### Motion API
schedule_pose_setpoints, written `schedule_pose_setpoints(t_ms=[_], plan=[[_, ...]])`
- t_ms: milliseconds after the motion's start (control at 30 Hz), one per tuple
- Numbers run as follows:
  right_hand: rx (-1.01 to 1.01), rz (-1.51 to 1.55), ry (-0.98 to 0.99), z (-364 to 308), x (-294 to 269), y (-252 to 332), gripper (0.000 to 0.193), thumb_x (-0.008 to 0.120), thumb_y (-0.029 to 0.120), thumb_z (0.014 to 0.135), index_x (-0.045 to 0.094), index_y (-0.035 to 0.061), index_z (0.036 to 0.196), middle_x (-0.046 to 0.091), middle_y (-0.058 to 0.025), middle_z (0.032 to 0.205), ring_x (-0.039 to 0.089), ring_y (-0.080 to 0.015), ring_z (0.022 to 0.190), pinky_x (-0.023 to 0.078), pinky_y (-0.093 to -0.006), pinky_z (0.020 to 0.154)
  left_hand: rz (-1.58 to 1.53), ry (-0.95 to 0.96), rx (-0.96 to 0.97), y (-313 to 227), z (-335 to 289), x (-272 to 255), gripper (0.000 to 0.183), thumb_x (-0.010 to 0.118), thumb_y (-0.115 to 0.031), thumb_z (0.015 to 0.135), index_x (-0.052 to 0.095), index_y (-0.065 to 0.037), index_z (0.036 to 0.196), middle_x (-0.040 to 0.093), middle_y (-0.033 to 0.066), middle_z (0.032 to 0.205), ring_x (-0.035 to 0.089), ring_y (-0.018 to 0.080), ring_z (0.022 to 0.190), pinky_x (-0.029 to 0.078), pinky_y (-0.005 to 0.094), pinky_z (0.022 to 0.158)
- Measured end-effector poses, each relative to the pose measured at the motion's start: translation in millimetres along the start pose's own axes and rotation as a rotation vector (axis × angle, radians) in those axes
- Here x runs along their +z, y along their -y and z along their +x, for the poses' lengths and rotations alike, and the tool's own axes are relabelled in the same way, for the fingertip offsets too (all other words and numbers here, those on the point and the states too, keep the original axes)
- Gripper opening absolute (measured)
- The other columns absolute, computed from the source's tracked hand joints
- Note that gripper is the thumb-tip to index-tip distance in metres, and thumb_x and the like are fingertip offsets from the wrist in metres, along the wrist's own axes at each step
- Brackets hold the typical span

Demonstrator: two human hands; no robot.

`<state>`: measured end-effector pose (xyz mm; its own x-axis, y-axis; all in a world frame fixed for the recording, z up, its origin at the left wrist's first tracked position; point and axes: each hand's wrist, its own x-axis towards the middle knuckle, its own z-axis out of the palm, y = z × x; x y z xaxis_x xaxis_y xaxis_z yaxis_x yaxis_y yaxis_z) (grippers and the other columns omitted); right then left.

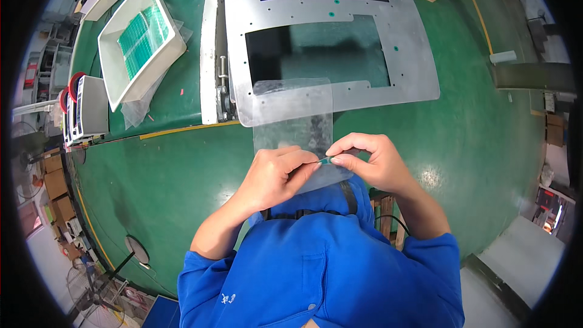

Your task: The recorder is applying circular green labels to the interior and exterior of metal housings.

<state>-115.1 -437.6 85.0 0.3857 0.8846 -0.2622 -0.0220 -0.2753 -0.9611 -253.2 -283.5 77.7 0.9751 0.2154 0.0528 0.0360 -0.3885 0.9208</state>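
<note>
Small green piece (327,160) sits over a clear, flexible plastic sheet (291,129), left hand (280,173) and right hand (375,163) pinching it at the fingertips. Beyond, silver-grey metal panel (291,12) carries several round green dots (395,48); other dark spots (402,75) uncovered. Judged partway done.

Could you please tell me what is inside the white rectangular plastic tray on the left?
Inside the white rectangular plastic tray lies green gridded sheet material. It covers part of the tray's bottom, so anything beneath it cannot be seen.
</note>
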Motion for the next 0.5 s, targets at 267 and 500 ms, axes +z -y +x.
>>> schedule_pose_setpoints(t_ms=[267,500], plan=[[-0.316,-0.441,-0.152,-20.8,22.8,-22.5,0.01,0.062,0.005,0.076,0.06,0.0026,0.085,0.062,-0.009,0.08,0.058,-0.0213,0.071,0.045,-0.0288,0.062,-0.137,0.066,-0.125,14.8,-20.2,16.1,0.007,0.062,-0.005,0.078,0.062,0.001,0.08,0.06,0.0091,0.068,0.054,0.0136,0.057,0.041,0.0254,0.051],[-0.199,-0.301,-0.129,-21.6,11.0,-29.7,0.013,0.061,0.003,0.075,0.056,0.0011,0.087,0.06,-0.0095,0.082,0.057,-0.0235,0.071,0.044,-0.0317,0.062,-0.197,0.072,-0.184,17.4,-9.6,29.3,0.008,0.062,-0.005,0.078,0.063,0.001,0.083,0.06,0.0096,0.069,0.055,0.0135,0.058,0.042,0.0262,0.052]])
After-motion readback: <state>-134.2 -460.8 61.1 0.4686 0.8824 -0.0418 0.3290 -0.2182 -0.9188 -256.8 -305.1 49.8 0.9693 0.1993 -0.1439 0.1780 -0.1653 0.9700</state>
